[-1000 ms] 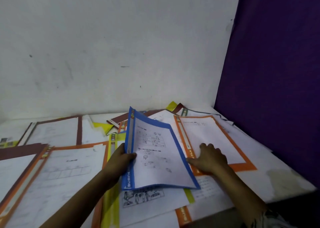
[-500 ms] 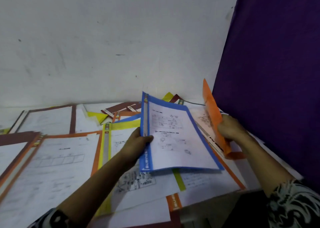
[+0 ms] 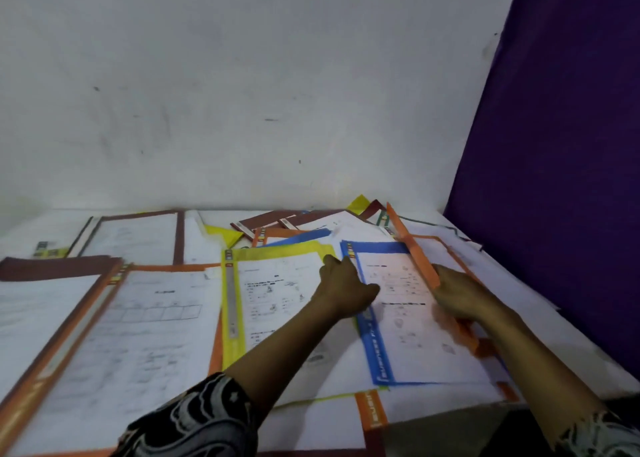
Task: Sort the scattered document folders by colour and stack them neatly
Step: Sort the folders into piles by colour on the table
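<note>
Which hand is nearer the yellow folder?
Left. The left hand sits at the yellow folder's right edge; the right hand is beyond the blue folder, gripping an orange folder.

Both arms are stretched forward towards the blue folder (image 3: 377, 363). The left forearm comes from below and to the left of it, and it is bare from the patterned sleeve (image 3: 194, 418) up to the wrist. The left hand (image 3: 346, 290) is at the left border of the blue folder, back of the hand upward and fingers curled. Its thumb lies on that border, so the hand grips it. The right forearm runs along the right side of the blue folder. The right hand (image 3: 460, 299) is at its right edge, knuckles up, and the curled fingers hold the orange folder (image 3: 415, 259), raised on edge there. The fingertips of both hands are hidden.
</note>
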A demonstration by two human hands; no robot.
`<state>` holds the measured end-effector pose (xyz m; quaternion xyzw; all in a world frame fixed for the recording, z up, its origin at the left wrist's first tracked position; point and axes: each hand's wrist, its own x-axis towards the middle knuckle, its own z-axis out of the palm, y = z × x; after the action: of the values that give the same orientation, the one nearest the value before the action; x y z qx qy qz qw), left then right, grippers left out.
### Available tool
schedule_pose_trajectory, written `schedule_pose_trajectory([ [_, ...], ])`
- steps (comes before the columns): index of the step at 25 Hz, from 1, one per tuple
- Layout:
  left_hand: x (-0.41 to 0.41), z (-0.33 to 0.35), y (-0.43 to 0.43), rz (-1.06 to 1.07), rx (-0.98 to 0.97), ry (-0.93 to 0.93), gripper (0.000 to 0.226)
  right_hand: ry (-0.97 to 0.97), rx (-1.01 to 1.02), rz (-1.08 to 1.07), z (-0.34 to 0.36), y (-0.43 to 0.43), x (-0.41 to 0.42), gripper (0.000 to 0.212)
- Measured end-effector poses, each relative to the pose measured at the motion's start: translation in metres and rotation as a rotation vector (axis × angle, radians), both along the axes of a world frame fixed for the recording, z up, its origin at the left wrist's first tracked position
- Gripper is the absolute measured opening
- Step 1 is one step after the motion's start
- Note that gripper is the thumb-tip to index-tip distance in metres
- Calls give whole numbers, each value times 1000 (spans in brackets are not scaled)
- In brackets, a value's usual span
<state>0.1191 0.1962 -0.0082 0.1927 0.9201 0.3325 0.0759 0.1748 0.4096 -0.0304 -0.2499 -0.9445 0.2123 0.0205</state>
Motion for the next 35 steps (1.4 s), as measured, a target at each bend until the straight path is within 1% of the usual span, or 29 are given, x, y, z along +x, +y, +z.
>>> schedule_pose_trajectory([
  [1, -2, 2, -7, -26, 27, -45, 72, -47, 10, 20, 4, -13, 2, 35],
  [2, -2, 3, -14, -51, 96, -131, 76, -70, 48, -1, 9, -24, 5, 34],
  [3, 0, 5, -18, -72, 219, -252, 79, -32, 144, -28, 16, -35, 6, 35],
  [5, 6, 7, -28, -101, 511, -537, 78, 80, 300, 40, 33, -70, 16, 38],
  [6, 7, 8, -33, -127, 618, -633, 76, 96, 311, 60, 35, -101, 10, 39],
  [7, 9, 7, -38, -158, 698, -689, 73, 28, 345, 90, 38, -134, 4, 40],
  [8, 10, 6, -44, -175, 759, -698, 69, -68, 183, 294, 25, -148, 21, 44],
  [9, 8, 3, -52, -156, 813, -663, 63, -128, 180, 318, 20, -168, 19, 47],
  [10, 6, 2, -63, -107, 867, -603, 56, -67, 127, 329, 23, -183, 16, 46],
  [11, 3, 2, -75, -25, 907, -527, 49, 92, 210, 425, 19, -190, 19, 43],
  [12, 2, 2, -94, 53, 931, -446, 43, 208, 124, 492, 25, -204, 18, 42],
  [13, 1, 3, -117, 110, 946, -362, 40, 238, -62, 516, 37, -209, 18, 42],
  [14, 0, 5, -143, 150, 950, -272, 40, 292, -158, 496, 41, -203, 19, 41],
  [16, 3, 12, -202, 211, 913, -121, 38, 404, -186, 390, 35, -212, -1, 37],
  [17, 2, 15, -235, 259, 865, -52, 33, 434, -183, 366, 31, -220, -10, 37],
  [18, 3, 19, -266, 312, 797, 17, 29, 418, -170, 345, 26, -234, -19, 40],
  [20, 1, 24, -321, 419, 654, 109, 26, 308, -117, 297, 17, -260, -28, 59],
  [22, -2, 24, -364, 508, 513, 115, 34, 136, 27, 289, 6, -286, -31, 77],
  [24, -2, 19, -398, 574, 342, 129, 38, 0, 170, 279, -5, -312, -33, 86],
  [27, 3, 9, -422, 518, 149, 106, 34, -147, 353, 251, -12, -329, -39, 93],
  [28, 2, 4, -422, 477, 103, 80, 30, -154, 405, 256, -13, -328, -40, 90],
  [30, -2, -6, -419, 416, 34, 1, 24, -118, 444, 296, -14, -326, -43, 77],
  [32, -6, -16, -416, 394, -11, -68, 23, -65, 388, 314, -10, -324, -46, 64],
  [35, -5, -24, -409, 370, -81, -114, 18, -8, 251, 272, -2, -312, -46, 56],
])
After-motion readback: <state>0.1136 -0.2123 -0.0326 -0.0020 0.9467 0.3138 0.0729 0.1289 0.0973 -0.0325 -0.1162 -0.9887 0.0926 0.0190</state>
